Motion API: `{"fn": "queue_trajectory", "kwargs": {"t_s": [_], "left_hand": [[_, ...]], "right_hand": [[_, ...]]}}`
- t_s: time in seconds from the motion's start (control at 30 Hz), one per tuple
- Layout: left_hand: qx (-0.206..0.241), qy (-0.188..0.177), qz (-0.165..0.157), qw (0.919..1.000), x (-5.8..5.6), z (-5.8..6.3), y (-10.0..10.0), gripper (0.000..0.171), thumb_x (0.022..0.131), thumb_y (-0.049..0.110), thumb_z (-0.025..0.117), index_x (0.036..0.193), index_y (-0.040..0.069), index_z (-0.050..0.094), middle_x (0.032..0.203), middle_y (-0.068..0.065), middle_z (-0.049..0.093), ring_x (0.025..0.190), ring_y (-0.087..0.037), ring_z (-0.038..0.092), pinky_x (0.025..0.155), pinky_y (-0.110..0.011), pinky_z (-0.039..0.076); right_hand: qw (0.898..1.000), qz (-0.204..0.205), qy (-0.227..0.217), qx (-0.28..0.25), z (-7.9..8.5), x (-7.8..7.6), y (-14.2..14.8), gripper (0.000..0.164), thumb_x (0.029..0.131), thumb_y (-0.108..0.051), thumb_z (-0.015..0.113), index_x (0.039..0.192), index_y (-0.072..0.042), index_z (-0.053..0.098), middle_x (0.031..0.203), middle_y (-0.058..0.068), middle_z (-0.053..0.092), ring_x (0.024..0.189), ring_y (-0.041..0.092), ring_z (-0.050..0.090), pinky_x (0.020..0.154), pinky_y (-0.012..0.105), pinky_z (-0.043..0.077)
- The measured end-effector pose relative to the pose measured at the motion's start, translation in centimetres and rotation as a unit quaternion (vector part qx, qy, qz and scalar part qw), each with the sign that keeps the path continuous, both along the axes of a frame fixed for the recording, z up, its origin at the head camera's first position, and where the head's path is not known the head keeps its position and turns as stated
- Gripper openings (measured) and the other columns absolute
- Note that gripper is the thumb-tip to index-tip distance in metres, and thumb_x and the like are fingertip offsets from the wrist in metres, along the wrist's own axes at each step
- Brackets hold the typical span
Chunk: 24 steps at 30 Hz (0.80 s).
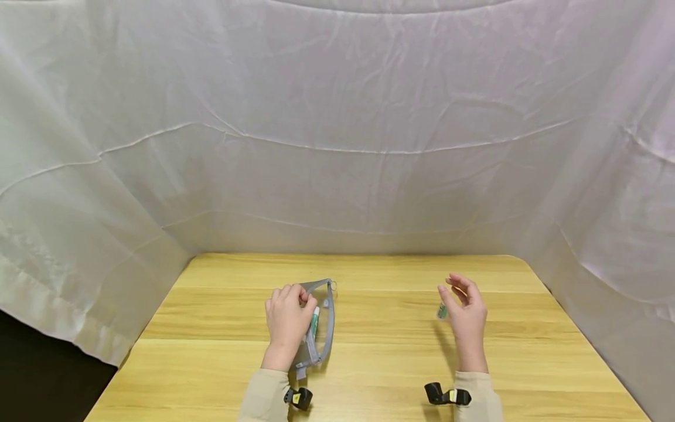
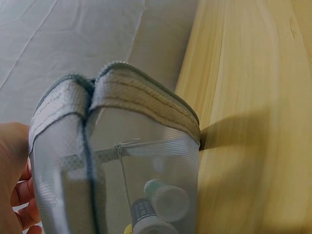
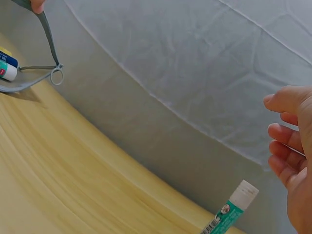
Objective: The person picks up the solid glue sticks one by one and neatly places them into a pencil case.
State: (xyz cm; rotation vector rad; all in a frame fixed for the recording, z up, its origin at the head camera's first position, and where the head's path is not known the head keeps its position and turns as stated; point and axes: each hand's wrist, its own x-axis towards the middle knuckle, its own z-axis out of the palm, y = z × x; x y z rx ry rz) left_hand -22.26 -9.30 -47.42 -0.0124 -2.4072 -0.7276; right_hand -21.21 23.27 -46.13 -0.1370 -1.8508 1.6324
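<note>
A grey mesh zipper pouch [image 1: 329, 334] lies open on the table at the left. My left hand [image 1: 287, 316] pinches its rim between thumb and fingers. Through the mesh in the left wrist view show a white-ended green tube [image 2: 168, 200] and a dark-labelled tube [image 2: 144, 214]. The right wrist view shows a white-capped green tube [image 3: 9, 71] and a blue one [image 3: 8, 58] there. A green glue stick [image 3: 231, 209] with a white cap is at the right, just by my right hand [image 1: 466, 310]. That hand's fingers are loosely bent and apart from the stick.
The wooden table [image 1: 385, 363] has pale cloth walls [image 1: 369, 187] behind it and at both sides. A small ring [image 3: 57, 76] hangs at the pouch's zipper end. Black straps with cameras [image 1: 448, 395] sit on both wrists.
</note>
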Motion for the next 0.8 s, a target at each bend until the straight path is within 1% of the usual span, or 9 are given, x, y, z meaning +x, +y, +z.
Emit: {"fn": "queue_trajectory", "kwargs": {"t_s": [0.13,0.17,0.27,0.37,0.5,0.57,0.63,0.73,0.8], "left_hand": [[-0.001,0.000,0.000,1.0000,0.0,0.0,0.0,0.017,0.076,0.019,0.068,0.069,0.018,0.053,0.066,0.003,0.051,0.070,-0.020,0.045,0.069,-0.033,0.028],[0.000,-0.001,0.000,1.0000,-0.1,0.0,0.0,0.017,0.076,0.019,0.068,0.069,0.018,0.053,0.066,0.003,0.051,0.071,-0.020,0.045,0.069,-0.033,0.028],[0.001,-0.006,-0.001,1.0000,-0.2,-0.1,-0.1,0.016,0.076,0.019,0.067,0.069,0.018,0.053,0.067,0.003,0.051,0.071,-0.020,0.045,0.069,-0.033,0.029],[0.003,-0.008,-0.001,1.0000,-0.2,-0.1,0.0,0.016,0.077,0.019,0.066,0.069,0.018,0.052,0.067,0.003,0.051,0.071,-0.020,0.044,0.069,-0.032,0.029],[0.003,0.000,-0.001,1.0000,-0.2,-0.1,0.0,0.017,0.076,0.019,0.067,0.068,0.018,0.052,0.066,0.004,0.051,0.071,-0.019,0.044,0.069,-0.032,0.028],[0.004,0.002,-0.002,1.0000,-0.2,-0.1,0.0,0.017,0.076,0.018,0.068,0.068,0.018,0.052,0.066,0.004,0.051,0.070,-0.019,0.043,0.069,-0.032,0.027],[0.004,0.002,-0.002,1.0000,-0.2,-0.1,0.0,0.017,0.076,0.018,0.068,0.068,0.018,0.052,0.066,0.004,0.051,0.071,-0.019,0.044,0.069,-0.032,0.027],[0.005,0.003,-0.003,1.0000,-0.2,-0.1,-0.1,0.017,0.076,0.018,0.068,0.069,0.018,0.052,0.067,0.004,0.051,0.071,-0.019,0.044,0.069,-0.032,0.027],[0.004,0.005,-0.002,1.0000,-0.2,-0.1,-0.1,0.018,0.076,0.018,0.068,0.068,0.019,0.052,0.066,0.004,0.050,0.071,-0.019,0.044,0.068,-0.032,0.027]], "right_hand": [[1.000,-0.013,-0.008,0.013,-0.7,-0.3,0.5,0.036,0.085,-0.002,0.070,0.119,0.003,0.060,0.105,-0.011,0.062,0.101,0.001,0.057,0.093,0.011,0.044],[1.000,-0.013,-0.013,0.014,-0.6,-0.1,0.5,0.037,0.085,-0.002,0.069,0.120,0.004,0.060,0.104,-0.011,0.062,0.102,0.002,0.058,0.093,0.012,0.044],[0.999,-0.015,-0.026,0.016,-0.9,-0.1,0.6,0.037,0.086,-0.004,0.070,0.121,0.003,0.059,0.104,-0.014,0.060,0.103,0.003,0.057,0.094,0.011,0.042],[0.999,-0.014,-0.043,0.017,-1.2,-0.2,0.8,0.038,0.087,-0.007,0.069,0.122,0.003,0.058,0.106,-0.015,0.059,0.105,0.004,0.056,0.095,0.012,0.042],[0.997,-0.015,-0.067,0.019,-2.1,-0.4,1.2,0.038,0.087,-0.010,0.070,0.123,0.000,0.059,0.115,0.002,0.061,0.106,0.003,0.055,0.096,0.013,0.042],[0.997,-0.012,-0.080,0.021,-2.3,-0.4,1.4,0.040,0.087,-0.011,0.070,0.124,-0.001,0.058,0.118,0.006,0.060,0.107,0.004,0.054,0.096,0.014,0.041],[0.995,-0.008,-0.092,0.027,-2.5,-0.4,1.5,0.042,0.087,-0.013,0.070,0.126,-0.002,0.057,0.118,0.002,0.059,0.109,0.004,0.052,0.096,0.013,0.041],[0.994,-0.001,-0.106,0.029,-2.9,-0.5,1.7,0.046,0.087,-0.013,0.071,0.128,-0.003,0.056,0.115,-0.009,0.056,0.110,0.004,0.050,0.095,0.012,0.040],[0.993,0.004,-0.112,0.027,-3.2,-0.6,1.9,0.048,0.086,-0.013,0.072,0.129,-0.002,0.055,0.113,-0.015,0.054,0.111,0.002,0.049,0.095,0.012,0.039]]}}
